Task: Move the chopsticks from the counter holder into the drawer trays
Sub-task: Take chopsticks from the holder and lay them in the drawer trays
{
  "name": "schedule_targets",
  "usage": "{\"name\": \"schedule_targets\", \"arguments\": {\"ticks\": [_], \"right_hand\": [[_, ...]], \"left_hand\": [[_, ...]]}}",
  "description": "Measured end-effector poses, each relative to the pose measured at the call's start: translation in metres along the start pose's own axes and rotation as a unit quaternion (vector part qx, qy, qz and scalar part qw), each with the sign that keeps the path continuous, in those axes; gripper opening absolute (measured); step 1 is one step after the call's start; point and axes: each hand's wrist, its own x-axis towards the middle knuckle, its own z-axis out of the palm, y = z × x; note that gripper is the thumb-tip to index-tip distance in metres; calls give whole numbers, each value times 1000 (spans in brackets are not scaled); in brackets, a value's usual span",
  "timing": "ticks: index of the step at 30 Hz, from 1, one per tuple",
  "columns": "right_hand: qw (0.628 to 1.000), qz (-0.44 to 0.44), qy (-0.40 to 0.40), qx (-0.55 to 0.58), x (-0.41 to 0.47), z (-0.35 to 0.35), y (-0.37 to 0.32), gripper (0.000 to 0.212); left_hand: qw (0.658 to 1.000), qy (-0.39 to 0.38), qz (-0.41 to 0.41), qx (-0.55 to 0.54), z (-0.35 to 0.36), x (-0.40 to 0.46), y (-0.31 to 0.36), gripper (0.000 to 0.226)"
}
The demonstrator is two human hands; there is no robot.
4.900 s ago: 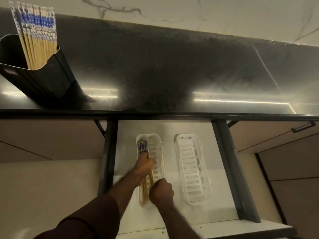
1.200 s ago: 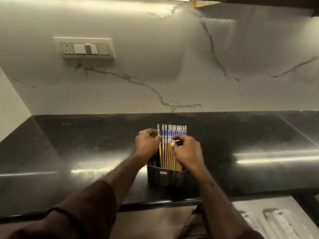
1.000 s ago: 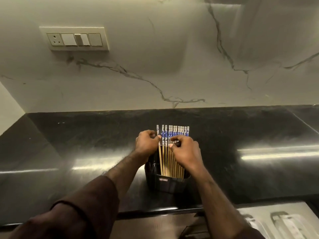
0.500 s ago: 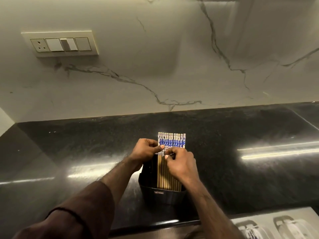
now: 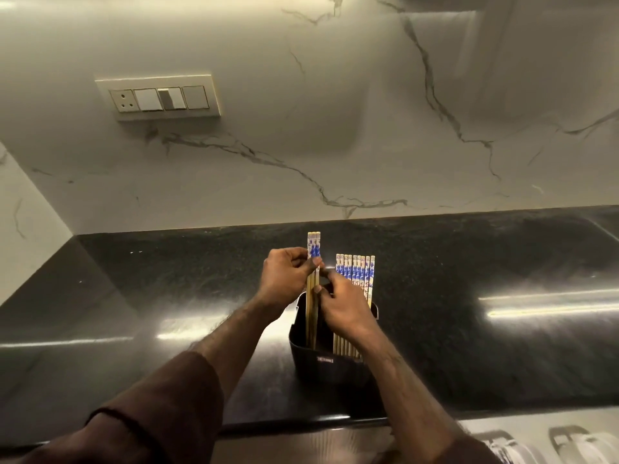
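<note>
over black holder (image 5: pixel 330 363) | both hands pinch raised pair (image 5: pixel 313 259) | remaining chopsticks (image 5: pixel 355 272) right

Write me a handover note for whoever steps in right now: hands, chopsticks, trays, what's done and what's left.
Left hand: pinching a raised pair of chopsticks, part-way out of the black holder, lower ends inside it.
Right hand: at the holder's mouth, fingers by the raised pair; grip unclear.
Remaining chopsticks: upright in a row on the holder's right side.
Holder sits on the black counter. White drawer trays are just visible bottom right; contents not readable.
Done: pair separated from the row.
Left: lift it clear, lay it in a tray, repeat for the rest.
</note>
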Motion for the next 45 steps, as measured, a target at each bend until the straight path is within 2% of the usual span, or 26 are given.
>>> {"name": "schedule_targets", "arguments": {"ticks": [3, 8, 11, 14, 17, 21, 26, 31, 41, 45], "right_hand": [[999, -25, 3, 22, -11, -1, -16, 39], [997, -71, 10, 42, -55, -11, -42, 21], [994, -91, -9, 60, -95, -19, -52, 17], [983, -70, -69, 157, -145, -29, -57, 17], [956, -30, -126, 264, -196, -40, -55, 18], [939, 4, -139, 314, -257, -57, -41, 21], [954, 41, -124, 271, -323, -100, -19, 16], [960, 103, -97, 243, -373, -162, 17, 13], [954, 202, -56, 216, -440, -296, 158, 16], [951, 242, -61, 184, -442, -327, 206, 18]], "left_hand": [[998, 21, 59, -13, -13, -16, 29, 11], [991, 11, 126, -48, -39, -53, 94, 10], [986, 9, 156, -60, -51, -85, 124, 10], [983, -4, 153, -101, -60, -127, 138, 12], [979, -19, 132, -155, -60, -166, 140, 8], [972, -40, 83, -218, -44, -210, 138, 8], [954, -82, 14, -289, 2, -256, 142, 14], [942, -120, -24, -312, 74, -287, 148, 19], [928, -185, -127, -298, 286, -340, 135, 15], [928, -174, -180, -275, 342, -347, 117, 16]]}}
